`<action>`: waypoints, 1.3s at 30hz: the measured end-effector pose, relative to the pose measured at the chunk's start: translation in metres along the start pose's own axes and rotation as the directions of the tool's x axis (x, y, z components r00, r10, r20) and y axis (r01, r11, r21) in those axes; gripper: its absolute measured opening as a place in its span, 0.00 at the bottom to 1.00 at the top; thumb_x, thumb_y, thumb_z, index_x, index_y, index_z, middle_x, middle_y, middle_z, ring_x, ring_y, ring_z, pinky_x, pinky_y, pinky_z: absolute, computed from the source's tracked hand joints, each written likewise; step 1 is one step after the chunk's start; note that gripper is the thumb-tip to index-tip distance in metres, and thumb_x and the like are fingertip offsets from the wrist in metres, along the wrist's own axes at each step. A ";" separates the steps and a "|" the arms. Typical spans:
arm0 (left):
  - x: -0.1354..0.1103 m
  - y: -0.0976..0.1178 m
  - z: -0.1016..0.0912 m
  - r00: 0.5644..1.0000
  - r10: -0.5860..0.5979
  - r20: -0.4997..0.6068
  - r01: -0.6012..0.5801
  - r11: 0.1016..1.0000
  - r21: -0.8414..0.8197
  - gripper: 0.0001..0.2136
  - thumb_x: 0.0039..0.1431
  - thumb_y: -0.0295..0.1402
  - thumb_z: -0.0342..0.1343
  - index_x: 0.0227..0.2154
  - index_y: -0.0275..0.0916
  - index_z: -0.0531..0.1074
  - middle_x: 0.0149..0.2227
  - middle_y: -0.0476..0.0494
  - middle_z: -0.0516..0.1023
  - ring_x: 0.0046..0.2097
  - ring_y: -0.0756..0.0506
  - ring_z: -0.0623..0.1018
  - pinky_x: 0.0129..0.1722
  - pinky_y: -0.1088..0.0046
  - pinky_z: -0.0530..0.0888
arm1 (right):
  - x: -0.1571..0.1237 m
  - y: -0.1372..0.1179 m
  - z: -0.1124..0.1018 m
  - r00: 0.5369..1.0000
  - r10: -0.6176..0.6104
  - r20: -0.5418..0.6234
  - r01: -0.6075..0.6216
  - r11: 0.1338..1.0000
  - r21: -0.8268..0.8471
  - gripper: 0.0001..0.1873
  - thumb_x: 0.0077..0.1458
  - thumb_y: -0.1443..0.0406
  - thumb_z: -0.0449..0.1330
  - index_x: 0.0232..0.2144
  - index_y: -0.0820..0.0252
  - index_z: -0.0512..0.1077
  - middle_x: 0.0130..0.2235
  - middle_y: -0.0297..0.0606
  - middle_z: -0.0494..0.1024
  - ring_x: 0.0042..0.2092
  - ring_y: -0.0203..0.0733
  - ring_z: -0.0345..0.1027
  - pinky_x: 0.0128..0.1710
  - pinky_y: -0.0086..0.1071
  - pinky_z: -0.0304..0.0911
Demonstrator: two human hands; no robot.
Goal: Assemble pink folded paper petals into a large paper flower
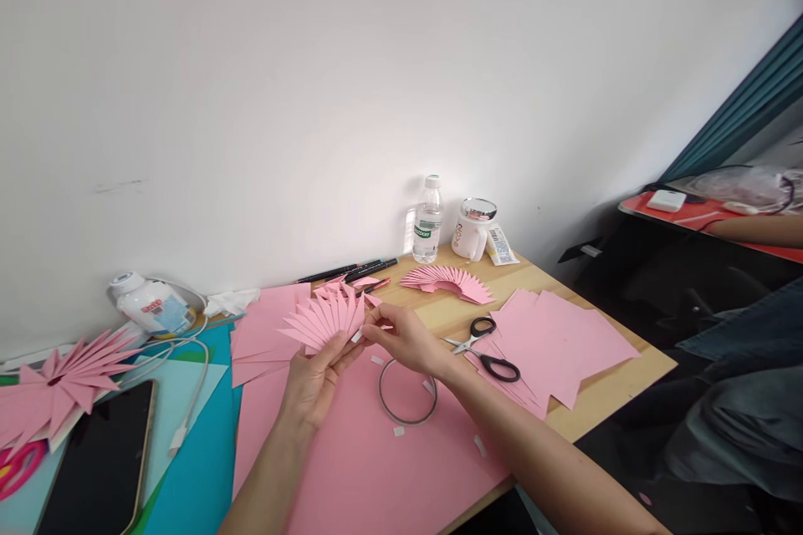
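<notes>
My left hand (314, 380) holds a fan of folded pink paper pieces (326, 319) above a large pink sheet (370, 468). My right hand (401, 338) pinches the fan's right edge, where a small white tape bit shows. A thin metal ring (407, 391) lies on the sheet just below my right hand. Small white tape scraps lie around the ring.
Black-handled scissors (486, 349) rest on a stack of pink squares (552, 343). Another pink fan (448, 280), pens (357, 271), a water bottle (427, 221) and a white mug (473, 230) stand behind. A phone (100, 460), cable and pink star (56, 384) lie left. Another person's arm (753, 230) is at right.
</notes>
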State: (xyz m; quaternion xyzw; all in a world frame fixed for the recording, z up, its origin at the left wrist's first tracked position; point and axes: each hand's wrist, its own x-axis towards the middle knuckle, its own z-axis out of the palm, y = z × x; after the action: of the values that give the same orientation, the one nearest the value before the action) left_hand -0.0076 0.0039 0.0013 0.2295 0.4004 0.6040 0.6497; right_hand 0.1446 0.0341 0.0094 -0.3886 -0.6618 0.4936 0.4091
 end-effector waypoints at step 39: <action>0.001 0.000 0.005 0.997 -0.044 -0.057 0.042 0.998 -0.035 0.09 0.39 0.21 0.65 0.26 0.32 0.74 0.34 0.37 0.82 0.39 0.36 0.80 0.47 0.58 0.75 | 0.002 0.000 0.008 0.985 0.045 -0.165 -0.037 0.998 0.051 0.08 0.45 0.63 0.62 0.22 0.63 0.70 0.25 0.37 0.76 0.29 0.39 0.72 0.32 0.32 0.68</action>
State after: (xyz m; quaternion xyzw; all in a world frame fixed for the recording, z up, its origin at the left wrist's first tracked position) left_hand -0.0038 0.0059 0.0041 0.1923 0.4133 0.6030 0.6546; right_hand 0.1364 0.0332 0.0078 -0.4319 -0.6055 0.4835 0.4616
